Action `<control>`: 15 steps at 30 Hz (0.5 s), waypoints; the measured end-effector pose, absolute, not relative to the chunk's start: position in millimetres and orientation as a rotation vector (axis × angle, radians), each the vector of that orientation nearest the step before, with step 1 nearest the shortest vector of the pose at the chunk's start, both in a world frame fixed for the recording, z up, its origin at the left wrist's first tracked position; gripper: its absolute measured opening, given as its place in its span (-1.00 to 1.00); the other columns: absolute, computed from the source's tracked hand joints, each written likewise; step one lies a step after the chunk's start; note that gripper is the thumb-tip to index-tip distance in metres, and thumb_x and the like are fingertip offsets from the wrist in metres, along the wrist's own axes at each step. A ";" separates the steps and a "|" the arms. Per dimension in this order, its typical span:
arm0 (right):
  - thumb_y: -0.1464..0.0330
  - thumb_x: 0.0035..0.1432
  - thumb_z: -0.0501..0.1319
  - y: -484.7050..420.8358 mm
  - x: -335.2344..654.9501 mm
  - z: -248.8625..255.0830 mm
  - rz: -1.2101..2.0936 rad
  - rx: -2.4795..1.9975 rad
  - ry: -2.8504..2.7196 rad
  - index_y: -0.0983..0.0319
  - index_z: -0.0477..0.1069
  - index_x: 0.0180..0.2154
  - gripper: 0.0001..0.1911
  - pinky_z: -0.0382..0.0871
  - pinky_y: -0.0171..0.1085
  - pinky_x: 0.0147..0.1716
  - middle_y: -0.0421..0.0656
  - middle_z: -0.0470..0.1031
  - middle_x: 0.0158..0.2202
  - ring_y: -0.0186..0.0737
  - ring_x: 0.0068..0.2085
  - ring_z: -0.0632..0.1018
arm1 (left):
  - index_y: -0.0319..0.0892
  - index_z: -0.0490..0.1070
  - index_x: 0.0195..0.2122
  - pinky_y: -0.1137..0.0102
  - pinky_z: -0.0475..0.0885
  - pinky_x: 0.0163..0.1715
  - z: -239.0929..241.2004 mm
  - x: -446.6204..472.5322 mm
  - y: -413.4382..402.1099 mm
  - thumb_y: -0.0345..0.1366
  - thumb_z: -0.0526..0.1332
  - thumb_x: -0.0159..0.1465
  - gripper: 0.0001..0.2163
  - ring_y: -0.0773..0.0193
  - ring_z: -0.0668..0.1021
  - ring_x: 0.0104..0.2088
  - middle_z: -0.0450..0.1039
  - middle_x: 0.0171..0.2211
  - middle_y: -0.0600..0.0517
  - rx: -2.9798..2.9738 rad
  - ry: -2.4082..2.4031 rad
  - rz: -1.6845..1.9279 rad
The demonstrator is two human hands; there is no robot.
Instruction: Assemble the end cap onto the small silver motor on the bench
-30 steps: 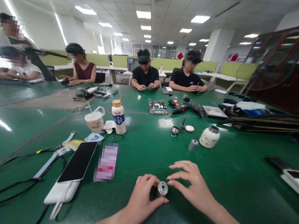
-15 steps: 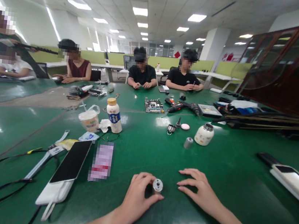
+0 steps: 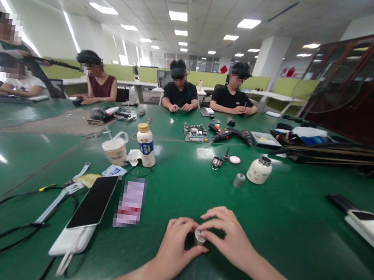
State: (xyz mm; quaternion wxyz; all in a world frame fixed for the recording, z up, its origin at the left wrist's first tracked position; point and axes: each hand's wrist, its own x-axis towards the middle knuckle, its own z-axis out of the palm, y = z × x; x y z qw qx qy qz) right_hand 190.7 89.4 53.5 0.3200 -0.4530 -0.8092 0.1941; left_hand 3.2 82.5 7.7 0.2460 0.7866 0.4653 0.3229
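Upright on the green table stands a small silver metal cylinder [image 3: 199, 238], its round top partly covered by fingers. My left hand [image 3: 178, 242] is closed around its left side, thumb in front. From the right, the fingertips of my right hand [image 3: 229, 235] come together at its top rim; what the tips pinch is partly hidden. A second silver cylinder [image 3: 239, 180] stands farther off, beside a cream-coloured round bottle [image 3: 259, 170] with its mouth uncovered. Near them are a small metal part with a loop [image 3: 217, 163], a dark pointed part [image 3: 226, 154] and a pink oval object [image 3: 234, 160].
To my left lie a black-screened phone [image 3: 93, 202] on a white power bank [image 3: 71, 246], a lanyard [image 3: 48, 209] and a blurred purple paper [image 3: 131, 204]. Behind stand a bottle [image 3: 146, 146] and a bagged cup [image 3: 115, 150]. A circuit board [image 3: 195, 133] and power drill [image 3: 222, 136] lie farther away; several people sit opposite.
My right hand has moved left, from apart to the top of the silver cylinder, and its fingers have closed in. My left hand still holds the cylinder.
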 end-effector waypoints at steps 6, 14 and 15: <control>0.23 0.19 0.29 90.6 193.1 55.1 0.463 -1.223 -2.073 0.09 0.55 -0.48 -0.79 0.22 -0.08 -0.06 -0.23 0.59 -0.25 -0.13 -0.12 0.50 | -0.09 0.46 -0.18 0.18 0.31 -0.08 12.6 3.0 81.9 -0.16 0.45 0.06 -0.66 0.05 0.50 -0.08 0.53 -0.14 0.01 2.158 1.264 0.893; 0.20 0.13 0.33 91.7 197.8 56.2 0.497 -1.213 -2.143 -0.03 0.60 -0.24 -0.88 0.24 0.03 0.00 -0.16 0.56 -0.06 -0.02 -0.01 0.46 | -0.10 0.46 -0.18 0.19 0.32 -0.10 8.6 2.7 82.3 -0.16 0.45 0.06 -0.66 0.05 0.50 -0.10 0.53 -0.14 -0.02 2.143 1.261 0.910; 0.22 0.13 0.34 91.4 195.9 56.0 0.498 -1.210 -2.161 -0.03 0.61 -0.27 -0.90 0.24 0.03 0.00 -0.16 0.56 -0.05 -0.01 0.00 0.46 | -0.10 0.45 -0.18 0.20 0.33 -0.10 8.6 2.7 82.0 -0.17 0.45 0.06 -0.66 0.06 0.50 -0.10 0.53 -0.14 -0.01 2.142 1.263 0.912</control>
